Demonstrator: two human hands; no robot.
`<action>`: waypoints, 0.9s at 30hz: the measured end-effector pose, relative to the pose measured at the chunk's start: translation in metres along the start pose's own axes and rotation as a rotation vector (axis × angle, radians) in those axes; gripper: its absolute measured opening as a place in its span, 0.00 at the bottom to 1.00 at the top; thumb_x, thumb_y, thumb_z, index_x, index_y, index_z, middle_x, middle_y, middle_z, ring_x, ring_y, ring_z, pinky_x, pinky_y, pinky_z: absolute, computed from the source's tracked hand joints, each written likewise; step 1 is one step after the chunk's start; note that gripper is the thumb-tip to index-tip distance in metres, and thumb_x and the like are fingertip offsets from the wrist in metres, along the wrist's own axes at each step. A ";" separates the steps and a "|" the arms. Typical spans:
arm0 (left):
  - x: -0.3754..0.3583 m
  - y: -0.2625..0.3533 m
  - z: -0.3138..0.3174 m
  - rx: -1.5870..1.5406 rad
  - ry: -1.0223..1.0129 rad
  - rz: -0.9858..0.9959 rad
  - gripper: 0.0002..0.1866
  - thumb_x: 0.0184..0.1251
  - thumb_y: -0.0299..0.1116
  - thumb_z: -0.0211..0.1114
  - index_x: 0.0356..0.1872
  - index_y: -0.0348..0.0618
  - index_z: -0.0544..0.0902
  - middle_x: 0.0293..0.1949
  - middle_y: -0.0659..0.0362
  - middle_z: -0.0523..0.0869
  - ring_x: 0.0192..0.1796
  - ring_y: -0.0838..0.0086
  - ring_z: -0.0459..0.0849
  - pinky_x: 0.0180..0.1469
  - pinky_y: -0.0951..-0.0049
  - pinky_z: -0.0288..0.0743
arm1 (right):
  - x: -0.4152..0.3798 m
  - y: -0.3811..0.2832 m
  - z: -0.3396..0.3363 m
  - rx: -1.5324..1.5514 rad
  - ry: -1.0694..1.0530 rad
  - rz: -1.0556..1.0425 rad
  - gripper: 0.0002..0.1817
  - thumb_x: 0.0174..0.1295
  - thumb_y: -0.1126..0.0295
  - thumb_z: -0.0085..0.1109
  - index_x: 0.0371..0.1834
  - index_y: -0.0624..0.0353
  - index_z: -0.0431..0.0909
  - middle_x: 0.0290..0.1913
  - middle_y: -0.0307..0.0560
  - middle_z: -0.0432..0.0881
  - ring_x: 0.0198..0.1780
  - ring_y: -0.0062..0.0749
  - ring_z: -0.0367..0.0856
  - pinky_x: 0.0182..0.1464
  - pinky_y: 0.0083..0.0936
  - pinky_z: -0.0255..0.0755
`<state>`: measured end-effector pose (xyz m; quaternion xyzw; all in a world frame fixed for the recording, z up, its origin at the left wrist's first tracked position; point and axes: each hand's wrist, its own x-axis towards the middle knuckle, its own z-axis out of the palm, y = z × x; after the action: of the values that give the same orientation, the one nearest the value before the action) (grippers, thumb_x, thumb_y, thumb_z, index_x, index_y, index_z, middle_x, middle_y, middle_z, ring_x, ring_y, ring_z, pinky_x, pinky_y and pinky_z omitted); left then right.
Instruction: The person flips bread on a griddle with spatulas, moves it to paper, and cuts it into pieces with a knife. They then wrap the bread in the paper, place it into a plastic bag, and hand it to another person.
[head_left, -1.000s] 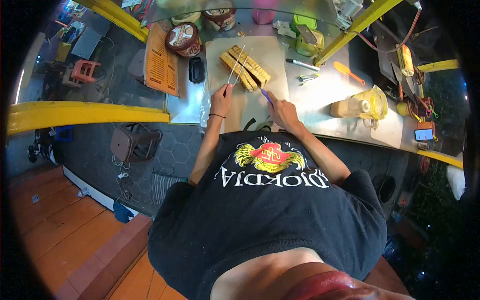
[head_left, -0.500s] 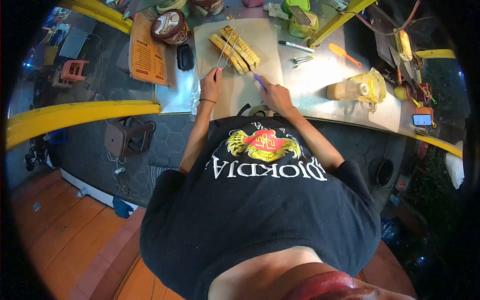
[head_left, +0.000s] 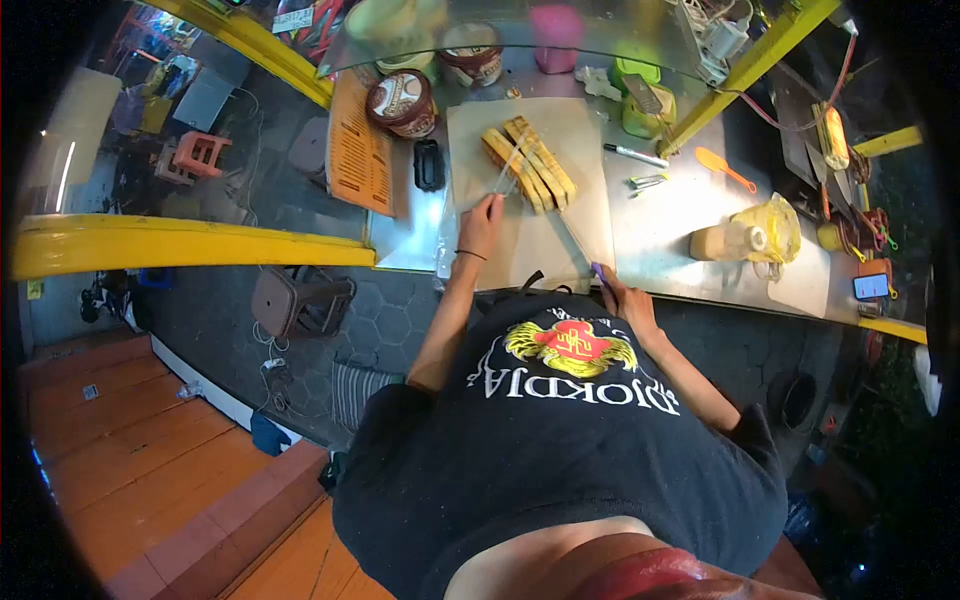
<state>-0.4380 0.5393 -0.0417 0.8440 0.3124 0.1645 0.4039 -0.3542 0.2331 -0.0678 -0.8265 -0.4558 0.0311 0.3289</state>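
We see our left hand (head_left: 482,216) stretched out over the near part of the cutting board (head_left: 560,240), its fingers closed around the handle end of a pair of metal tongs (head_left: 507,172). The tongs run away from us and their tips rest on the sliced toast (head_left: 530,164), a row of browned strips lying side by side on the far half of the board. Our right hand (head_left: 622,300) sits at the near edge of the table (head_left: 670,215), just off the board's near right corner, with its fingers wrapped around the purple handle of a knife (head_left: 585,248). The blade slants up across the bare board toward the toast, and its tip lies near the strips; we cannot tell whether it touches them.

The board lies in the left half of the table, reaching almost to the near edge. Just left of it is a small black object (head_left: 429,165), and beyond that an orange menu sheet (head_left: 357,152) hangs over the table's left edge. At the far left corner stand round tubs of spread (head_left: 401,101), one with its printed lid facing us. To the right of the board lie a marker pen (head_left: 636,155) and an orange spatula (head_left: 726,168), well apart from the toast. Nearer the right end a bottle (head_left: 722,240) lies beside a yellow plastic bag (head_left: 772,222), and a phone (head_left: 871,286) rests by the table's right end.
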 end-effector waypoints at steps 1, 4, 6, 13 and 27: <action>0.000 0.002 0.000 0.008 -0.002 -0.003 0.16 0.76 0.43 0.53 0.42 0.40 0.81 0.34 0.42 0.84 0.41 0.43 0.83 0.39 0.55 0.76 | 0.003 -0.011 -0.006 -0.071 -0.072 0.066 0.27 0.65 0.64 0.56 0.68 0.43 0.68 0.22 0.61 0.81 0.25 0.58 0.82 0.28 0.52 0.74; -0.002 0.002 0.003 -0.026 -0.010 0.055 0.16 0.75 0.43 0.54 0.42 0.40 0.81 0.35 0.42 0.84 0.41 0.43 0.83 0.38 0.53 0.75 | 0.052 -0.032 -0.004 -0.044 -0.171 0.213 0.27 0.66 0.65 0.54 0.70 0.43 0.66 0.24 0.64 0.80 0.27 0.60 0.82 0.30 0.52 0.74; -0.003 0.002 0.009 -0.051 -0.013 0.034 0.16 0.75 0.43 0.54 0.42 0.40 0.81 0.35 0.42 0.84 0.41 0.43 0.83 0.39 0.53 0.75 | 0.057 -0.022 0.003 -0.048 -0.169 0.201 0.28 0.67 0.65 0.53 0.71 0.43 0.65 0.25 0.64 0.81 0.28 0.60 0.82 0.31 0.52 0.74; 0.001 -0.006 0.004 0.028 -0.051 0.027 0.16 0.75 0.44 0.55 0.46 0.42 0.83 0.35 0.44 0.85 0.38 0.48 0.85 0.39 0.59 0.76 | -0.014 -0.022 -0.021 -0.084 -0.260 0.216 0.30 0.65 0.64 0.57 0.72 0.42 0.64 0.27 0.61 0.82 0.29 0.61 0.81 0.32 0.52 0.74; -0.045 -0.014 0.012 -1.023 -0.004 -0.414 0.21 0.80 0.46 0.46 0.63 0.47 0.72 0.21 0.65 0.70 0.17 0.81 0.68 0.14 0.78 0.65 | -0.032 -0.027 -0.089 0.174 -0.157 0.338 0.26 0.67 0.66 0.56 0.69 0.49 0.69 0.27 0.63 0.81 0.28 0.56 0.83 0.33 0.40 0.75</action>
<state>-0.4707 0.5094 -0.0612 0.4613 0.3512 0.2110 0.7870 -0.3614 0.1729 0.0097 -0.8547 -0.3307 0.1895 0.3525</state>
